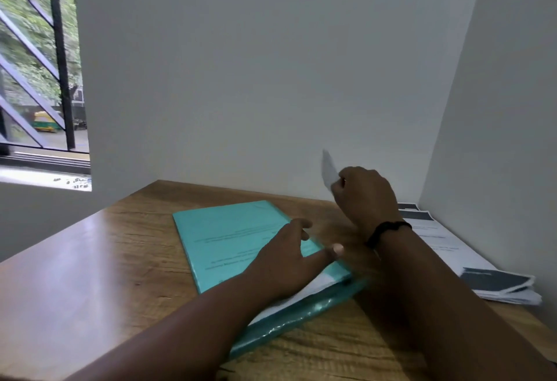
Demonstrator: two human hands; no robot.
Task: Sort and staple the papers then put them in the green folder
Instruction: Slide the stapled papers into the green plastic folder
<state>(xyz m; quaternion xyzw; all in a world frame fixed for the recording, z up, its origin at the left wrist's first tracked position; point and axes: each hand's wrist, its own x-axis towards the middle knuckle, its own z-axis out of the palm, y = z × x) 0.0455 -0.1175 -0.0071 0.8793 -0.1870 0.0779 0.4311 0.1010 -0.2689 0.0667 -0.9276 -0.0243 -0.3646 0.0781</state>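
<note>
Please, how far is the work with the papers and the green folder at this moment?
Partly done: the green folder already holds white sheets, and the left hand rests on it. In hand: the right hand pinches a blurred paper. Left: the stack of papers on the table. No stapler is visible.

A wooden worktop is set into a corner formed by 2 plain pale grey walls, while at the left a barred window is seen, through which daylight, green foliage and a yellow vehicle are shown.
</note>
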